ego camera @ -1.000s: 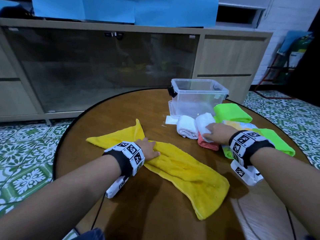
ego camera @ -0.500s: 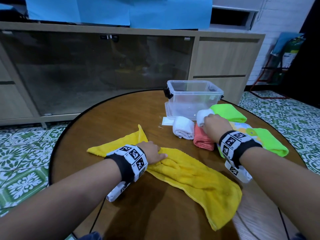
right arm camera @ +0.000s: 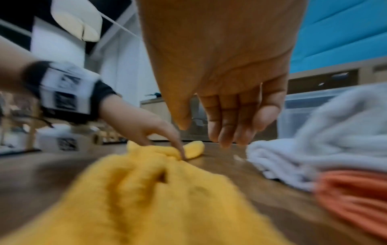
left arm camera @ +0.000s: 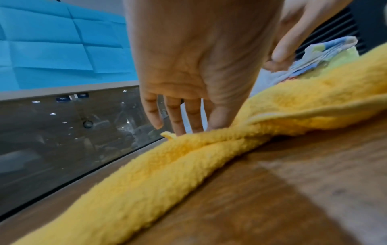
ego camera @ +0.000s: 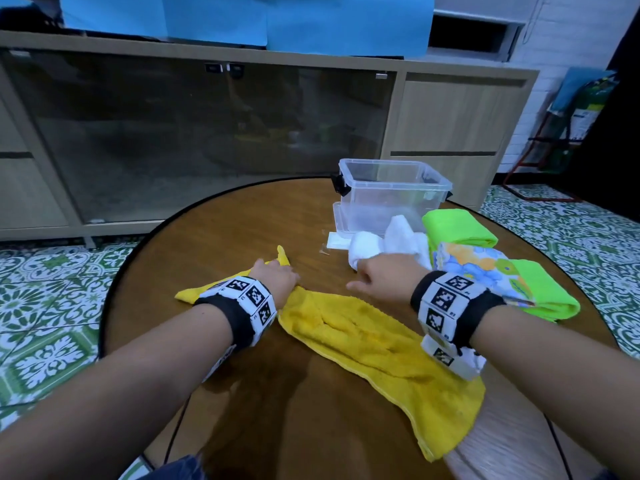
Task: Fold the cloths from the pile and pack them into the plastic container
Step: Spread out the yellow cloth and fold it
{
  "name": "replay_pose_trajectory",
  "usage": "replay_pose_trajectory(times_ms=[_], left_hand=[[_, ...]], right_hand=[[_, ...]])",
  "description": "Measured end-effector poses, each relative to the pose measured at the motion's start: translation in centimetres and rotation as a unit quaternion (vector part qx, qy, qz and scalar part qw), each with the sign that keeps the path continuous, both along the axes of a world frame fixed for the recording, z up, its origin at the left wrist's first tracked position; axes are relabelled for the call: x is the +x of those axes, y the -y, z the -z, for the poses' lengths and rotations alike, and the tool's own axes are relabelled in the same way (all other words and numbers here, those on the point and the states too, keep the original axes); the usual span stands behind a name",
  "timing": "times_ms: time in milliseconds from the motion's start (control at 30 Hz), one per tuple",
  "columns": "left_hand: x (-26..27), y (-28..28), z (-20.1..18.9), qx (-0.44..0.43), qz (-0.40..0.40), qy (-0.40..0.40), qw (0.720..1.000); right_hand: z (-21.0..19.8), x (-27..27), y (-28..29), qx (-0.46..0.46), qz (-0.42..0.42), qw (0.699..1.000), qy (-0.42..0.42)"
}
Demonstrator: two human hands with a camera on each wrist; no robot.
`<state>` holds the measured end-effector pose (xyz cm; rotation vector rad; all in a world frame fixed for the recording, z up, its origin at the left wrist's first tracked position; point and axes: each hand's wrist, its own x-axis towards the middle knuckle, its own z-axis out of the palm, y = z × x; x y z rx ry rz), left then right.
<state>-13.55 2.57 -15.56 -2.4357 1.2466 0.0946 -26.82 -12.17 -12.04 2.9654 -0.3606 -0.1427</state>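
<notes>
A yellow cloth (ego camera: 367, 344) lies rumpled and slantwise across the round wooden table (ego camera: 214, 237). My left hand (ego camera: 273, 273) rests on its far left part, fingers straight and pointing down onto the fabric (left arm camera: 178, 126). My right hand (ego camera: 367, 282) hovers low over the table between the yellow cloth and the white cloths (ego camera: 384, 244), fingers relaxed (right arm camera: 224, 137) and holding nothing. An orange cloth (right arm camera: 351, 187) lies by the white ones, hidden in the head view. The clear plastic container (ego camera: 391, 195) stands behind them with nothing in it.
To the right lie two bright green cloths (ego camera: 457, 230) (ego camera: 543, 299) and a floral cloth (ego camera: 481, 265). A long cabinet with dark glass doors (ego camera: 207, 140) stands behind the table. Patterned green floor tiles (ego camera: 45, 289) surround the table.
My right hand left the white rolled cloth and moved left toward the yellow cloth. My left hand slid toward the yellow cloth's far corner. One white cloth now looks looser.
</notes>
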Motion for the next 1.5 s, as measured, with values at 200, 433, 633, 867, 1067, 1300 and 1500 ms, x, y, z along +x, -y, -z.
replay_pose_trajectory(times_ms=[200,433,633,867,1067,1300,1500], left_hand=[[0.5,-0.8,-1.3,-0.039,-0.039,0.02,0.998],[1.3,-4.4,-3.0,-0.038,-0.098,0.043,0.994],[2.4,-5.8,-3.8,-0.222,-0.122,-0.084,0.964],[3.0,-5.3,-4.6,-0.433,-0.15,-0.216,0.862],[-0.9,-1.2,-6.5,-0.377,-0.01,-0.354,0.856],[-1.7,-0.4,-7.5,-0.354,-0.013,-0.422,0.834],[-0.9,-1.4,-7.3,-0.438,-0.055,-0.458,0.772]], right_hand=[[1.1,-0.1,-7.2,0.025,-0.051,0.99,-0.13],[3.1,-1.6,-7.3,-0.091,-0.064,0.985,-0.129],[1.0,-4.2,-0.7,-0.047,0.057,0.992,-0.105],[-0.4,-4.5,1.3,0.067,0.137,0.988,0.005],[-0.9,-0.2,-2.5,0.368,0.03,0.915,0.164],[0.1,0.9,-2.2,0.41,0.008,0.888,0.209],[0.4,0.8,-1.1,0.488,0.013,0.838,0.243]])
